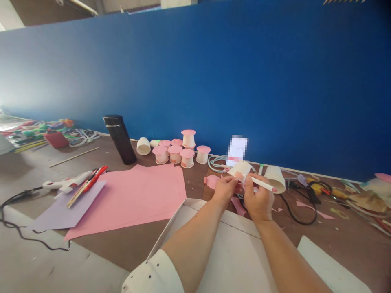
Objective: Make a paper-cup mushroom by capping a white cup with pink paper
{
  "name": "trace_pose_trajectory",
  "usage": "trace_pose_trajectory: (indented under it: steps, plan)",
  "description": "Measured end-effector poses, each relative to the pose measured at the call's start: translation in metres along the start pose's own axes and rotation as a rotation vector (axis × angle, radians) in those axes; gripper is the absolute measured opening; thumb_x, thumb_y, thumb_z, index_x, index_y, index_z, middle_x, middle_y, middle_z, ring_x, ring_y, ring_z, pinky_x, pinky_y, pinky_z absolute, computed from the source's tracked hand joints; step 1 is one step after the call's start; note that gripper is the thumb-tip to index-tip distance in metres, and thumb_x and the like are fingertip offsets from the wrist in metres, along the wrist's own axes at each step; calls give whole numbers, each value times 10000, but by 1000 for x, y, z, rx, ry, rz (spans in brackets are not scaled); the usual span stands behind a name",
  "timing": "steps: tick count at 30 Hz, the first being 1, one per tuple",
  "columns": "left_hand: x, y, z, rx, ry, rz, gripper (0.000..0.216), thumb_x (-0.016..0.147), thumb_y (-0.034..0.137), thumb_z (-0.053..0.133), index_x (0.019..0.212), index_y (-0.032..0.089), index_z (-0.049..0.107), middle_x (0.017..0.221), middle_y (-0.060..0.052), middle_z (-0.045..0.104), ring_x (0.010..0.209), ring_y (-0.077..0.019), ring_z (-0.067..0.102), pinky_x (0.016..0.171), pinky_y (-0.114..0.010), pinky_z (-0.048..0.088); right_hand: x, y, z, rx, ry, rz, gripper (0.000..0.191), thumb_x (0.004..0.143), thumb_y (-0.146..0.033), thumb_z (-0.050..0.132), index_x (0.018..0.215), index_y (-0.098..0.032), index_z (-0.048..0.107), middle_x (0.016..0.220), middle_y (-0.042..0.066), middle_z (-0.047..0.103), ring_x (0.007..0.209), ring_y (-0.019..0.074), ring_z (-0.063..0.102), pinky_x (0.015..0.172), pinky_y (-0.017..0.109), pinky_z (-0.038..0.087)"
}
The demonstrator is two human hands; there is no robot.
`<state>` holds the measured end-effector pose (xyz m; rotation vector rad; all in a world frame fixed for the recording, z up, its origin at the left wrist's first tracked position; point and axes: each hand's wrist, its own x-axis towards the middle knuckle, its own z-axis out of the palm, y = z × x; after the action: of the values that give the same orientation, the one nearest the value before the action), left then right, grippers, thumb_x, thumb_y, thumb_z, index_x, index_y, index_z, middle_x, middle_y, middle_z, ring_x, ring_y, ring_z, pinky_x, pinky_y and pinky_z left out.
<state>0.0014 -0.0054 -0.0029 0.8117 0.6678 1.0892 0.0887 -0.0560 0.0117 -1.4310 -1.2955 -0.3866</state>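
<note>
My left hand (226, 189) is closed on a small white paper cup (243, 167) with a pink patch on its side. Close beside it, my right hand (259, 199) grips a white marker (261, 183) whose pink end points to the right. The marker's other end lies at the cup, partly hidden by my fingers. A pink paper disc (211, 182) lies just left of my left hand. Behind my right hand, a larger white paper cup (275, 179) rests on its side. Several short cups topped with pink discs (187, 158) stand near the blue partition.
Pink paper sheets (143, 199) cover the table's left middle, with a lilac sheet (73, 209), a glue gun (69, 183) and a red utility knife (88, 185). A black bottle (120, 140) stands behind. A phone (237, 150) leans at the partition. Black cables (301, 221) lie right.
</note>
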Motion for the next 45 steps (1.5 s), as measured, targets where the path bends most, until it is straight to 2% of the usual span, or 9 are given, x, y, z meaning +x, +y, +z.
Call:
trace_pose_trajectory:
  steps: [16, 29, 33, 37, 40, 45]
  plan:
    - [2, -6, -2, 68, -16, 38, 196, 702, 313, 706, 630, 147, 630, 615, -27, 602, 569, -136, 559, 653, -302, 502, 0, -1, 1, 1, -9, 7, 247, 901, -354, 535, 931, -145, 663, 911, 132, 706, 858, 237, 661, 762, 342, 502]
    - [2, -7, -2, 126, -16, 60, 220, 729, 335, 701, 618, 155, 639, 585, -25, 617, 594, -140, 587, 662, -275, 517, 0, -2, 2, -3, -31, 23, 264, 905, -372, 526, 927, -148, 665, 915, 138, 707, 876, 247, 657, 773, 358, 499]
    - [2, -5, -1, 57, -29, 29, 214, 722, 305, 709, 609, 148, 619, 591, -23, 617, 572, -130, 585, 650, -273, 521, 0, -1, 1, 1, -33, 16, 253, 899, -359, 539, 939, -149, 675, 920, 131, 713, 864, 241, 662, 765, 347, 506]
    - [1, 1, -1, -77, 2, -17, 144, 723, 246, 711, 681, 127, 642, 635, -44, 642, 624, -142, 629, 665, -269, 530, 0, -2, 0, 7, -16, 33, 250, 894, -349, 540, 940, -143, 673, 898, 130, 711, 826, 235, 660, 742, 342, 507]
    - [0, 6, -1, -158, 29, -37, 132, 721, 217, 720, 723, 104, 652, 657, -58, 649, 644, -143, 644, 698, -276, 537, 0, -2, -1, -2, -37, 36, 253, 897, -359, 532, 923, -148, 669, 874, 125, 708, 816, 236, 658, 749, 349, 506]
    - [-3, 7, 0, -203, -3, -35, 149, 710, 225, 737, 702, 107, 648, 680, -53, 649, 680, -147, 649, 782, -313, 542, -1, -4, 0, -10, -42, 15, 277, 906, -387, 512, 921, -153, 660, 906, 133, 704, 836, 241, 654, 762, 361, 505]
